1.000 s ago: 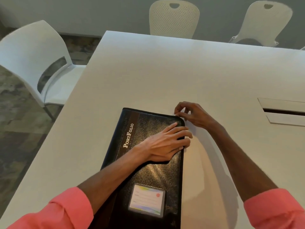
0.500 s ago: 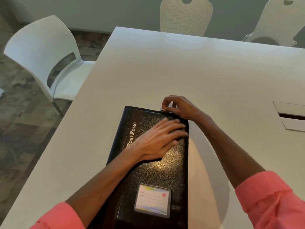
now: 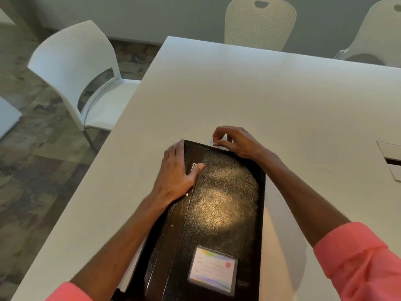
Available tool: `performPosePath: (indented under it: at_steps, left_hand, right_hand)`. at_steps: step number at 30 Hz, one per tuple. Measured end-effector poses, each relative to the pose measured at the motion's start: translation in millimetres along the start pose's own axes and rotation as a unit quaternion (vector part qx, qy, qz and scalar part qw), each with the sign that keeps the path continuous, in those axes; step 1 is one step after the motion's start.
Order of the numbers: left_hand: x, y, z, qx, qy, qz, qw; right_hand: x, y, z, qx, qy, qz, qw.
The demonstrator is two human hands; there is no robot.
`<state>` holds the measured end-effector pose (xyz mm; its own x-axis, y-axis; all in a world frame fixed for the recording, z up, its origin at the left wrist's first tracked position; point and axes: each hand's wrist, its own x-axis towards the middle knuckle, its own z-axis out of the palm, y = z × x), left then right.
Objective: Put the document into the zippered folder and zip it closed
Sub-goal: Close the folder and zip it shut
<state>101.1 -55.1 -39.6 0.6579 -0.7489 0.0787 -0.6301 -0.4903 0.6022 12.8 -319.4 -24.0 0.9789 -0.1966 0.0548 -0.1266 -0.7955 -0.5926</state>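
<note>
A black zippered folder (image 3: 221,205) lies closed on the white table (image 3: 260,96), with a label card (image 3: 212,270) on its near cover. My left hand (image 3: 176,172) lies flat along the folder's far left edge, fingers straight and thumb on the cover. My right hand (image 3: 233,141) sits at the folder's far edge and pinches something small there, probably the zipper pull (image 3: 213,144). The document is not visible.
A white chair (image 3: 82,77) stands left of the table. Two perforated chairs (image 3: 260,22) stand behind the far edge. A cable hatch (image 3: 390,157) is set into the table at the right.
My left hand slid from the folder's right side to its far left edge. My right hand travelled leftward from the far right corner along the far edge.
</note>
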Motion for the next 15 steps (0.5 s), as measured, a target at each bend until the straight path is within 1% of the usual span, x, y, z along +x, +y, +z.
performPosePath:
  at_steps: [3,11,15]
  left_hand:
    - [-1.8,5.9,4.5,0.009,0.002,0.017,1.000]
    - [-2.2,7.1,6.8,-0.008,0.002,-0.001,1.000]
    - [-3.5,5.1,9.5,-0.019,-0.001,-0.030,0.999]
  right_hand:
    - [18.9,-11.2,10.2,-0.011,0.000,-0.019,1.000]
    - [56.5,-38.2,29.2,-0.050,-0.009,-0.037,0.998]
    - [59.2,-44.2,31.8,-0.066,-0.018,-0.035,0.997]
